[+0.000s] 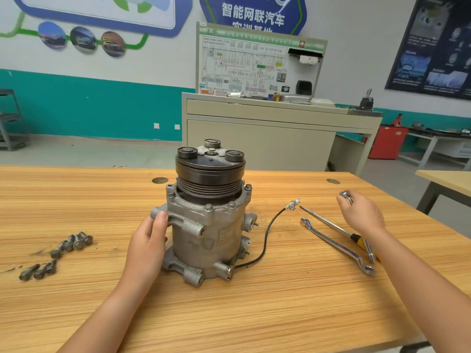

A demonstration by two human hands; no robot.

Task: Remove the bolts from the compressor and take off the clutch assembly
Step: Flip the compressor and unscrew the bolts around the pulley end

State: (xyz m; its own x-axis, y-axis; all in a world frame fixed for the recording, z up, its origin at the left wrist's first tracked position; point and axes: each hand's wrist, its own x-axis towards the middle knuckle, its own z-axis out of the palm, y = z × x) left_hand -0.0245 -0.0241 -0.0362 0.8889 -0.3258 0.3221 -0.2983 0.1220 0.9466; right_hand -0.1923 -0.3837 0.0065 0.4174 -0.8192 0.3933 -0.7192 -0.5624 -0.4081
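Grey compressor with black clutch and black wire on striped tan table (screwdriver handle yellow-black).

We see a beige cabinet bearing a wiring board at upper centre, a red bin right, a grey shelf left.

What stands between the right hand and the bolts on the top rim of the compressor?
Nothing visible blocks the way. Between the right hand, which grips a small shiny metal piece, and the rim bolts of the compressor, only the cable connector and the screwdriver tip lie on the table, lower than the bolts.
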